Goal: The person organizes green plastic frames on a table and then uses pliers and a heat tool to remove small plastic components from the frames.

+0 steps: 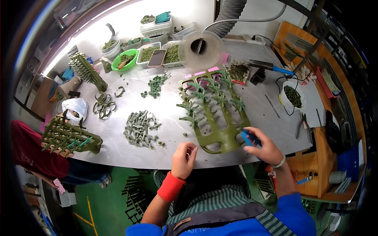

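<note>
My right hand [267, 147] is closed round a small blue-handled tool [251, 138]. Its tip is hidden, close to the near right corner of an olive-green branched frame [220, 137]. This frame lies on the table before me, with several lighter green star-shaped pieces [214, 84] along its bars. My left hand [183, 160], above a red wristband, is at the table's near edge, left of the frame. Its fingers are curled with the thumb against them; whether anything small is pinched there cannot be seen. A pile of grey-green pieces [141, 129] lies to its left.
Two studded green racks, one upright [88, 72] and one tilted [71, 137], are at the left, beside a person in dark red [27, 145]. A phone [157, 58] rests on tubs behind a clear funnel hose mouth [201, 49]. Pliers [301, 125] and a white bucket [292, 103] lie right.
</note>
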`<state>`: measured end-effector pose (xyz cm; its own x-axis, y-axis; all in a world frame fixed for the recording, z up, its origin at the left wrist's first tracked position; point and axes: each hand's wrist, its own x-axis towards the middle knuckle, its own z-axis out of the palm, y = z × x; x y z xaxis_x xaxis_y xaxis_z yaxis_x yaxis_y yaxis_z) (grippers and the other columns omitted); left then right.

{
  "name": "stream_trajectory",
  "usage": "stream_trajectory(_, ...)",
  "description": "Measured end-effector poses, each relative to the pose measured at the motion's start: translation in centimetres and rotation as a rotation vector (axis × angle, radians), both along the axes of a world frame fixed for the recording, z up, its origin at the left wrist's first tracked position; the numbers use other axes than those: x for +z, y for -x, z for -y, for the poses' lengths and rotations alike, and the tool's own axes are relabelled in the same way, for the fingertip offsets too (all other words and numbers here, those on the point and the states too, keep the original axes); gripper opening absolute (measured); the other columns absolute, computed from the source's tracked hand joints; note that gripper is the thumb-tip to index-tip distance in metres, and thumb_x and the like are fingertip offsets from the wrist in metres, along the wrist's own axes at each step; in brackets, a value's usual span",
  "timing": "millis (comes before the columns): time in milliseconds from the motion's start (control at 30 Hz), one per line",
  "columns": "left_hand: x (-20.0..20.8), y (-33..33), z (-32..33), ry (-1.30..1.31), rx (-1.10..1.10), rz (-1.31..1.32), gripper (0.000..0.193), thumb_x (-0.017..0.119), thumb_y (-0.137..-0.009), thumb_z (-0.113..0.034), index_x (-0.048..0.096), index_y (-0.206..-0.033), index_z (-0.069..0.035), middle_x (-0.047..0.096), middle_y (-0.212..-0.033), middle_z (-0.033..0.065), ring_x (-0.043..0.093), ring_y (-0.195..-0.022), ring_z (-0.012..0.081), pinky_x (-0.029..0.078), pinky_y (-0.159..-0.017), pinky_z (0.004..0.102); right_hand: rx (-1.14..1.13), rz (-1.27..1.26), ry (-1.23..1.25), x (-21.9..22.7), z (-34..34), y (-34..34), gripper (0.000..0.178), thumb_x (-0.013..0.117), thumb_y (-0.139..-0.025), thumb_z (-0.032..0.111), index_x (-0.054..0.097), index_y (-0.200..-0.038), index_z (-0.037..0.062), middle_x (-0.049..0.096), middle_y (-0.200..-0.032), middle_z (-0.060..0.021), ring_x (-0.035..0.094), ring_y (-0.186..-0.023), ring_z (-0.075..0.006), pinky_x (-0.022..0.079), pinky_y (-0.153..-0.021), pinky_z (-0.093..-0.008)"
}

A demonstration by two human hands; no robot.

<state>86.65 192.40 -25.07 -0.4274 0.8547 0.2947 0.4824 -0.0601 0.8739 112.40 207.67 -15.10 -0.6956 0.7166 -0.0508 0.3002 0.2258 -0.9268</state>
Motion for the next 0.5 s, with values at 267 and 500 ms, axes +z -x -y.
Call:
stream_trajectory(267, -0.3, 2.5, -1.0, -0.017, 0.048, 0.218, 0.016, 0.063, -0.092, -0.002, 0.056, -0.106, -0.001, 0.060, -0.090, 0.0039, 0.060, -0.075, 0.0108, 0.049, -0.065, 0.0239, 0.149, 0.370, -0.723, -2.1, -0.7, 7.1, 0.059, 0.069, -0.068, 0.031, 0.056, -0.119, 0.0037, 0.051, -0.102, -0.0154, 0.048, -0.099, -0.0336, 0.040, -0.088, -0.0421)
stream_trajectory(500, 0.1, 5.1, -4.1, -0.117, 0.060, 0.410, 0.040, 0.062, -0.093, -0.003, 0.043, -0.128, -0.001, 0.059, -0.102, 0.0067, 0.061, -0.093, 0.0138, 0.051, -0.079, 0.0259, 0.195, 0.393, -0.767, -3.8, -2.8, 9.6, 0.064, 0.072, -0.066, 0.036, 0.055, -0.119, 0.0054, 0.050, -0.104, -0.0144, 0.047, -0.100, -0.0333, 0.039, -0.087, -0.0424)
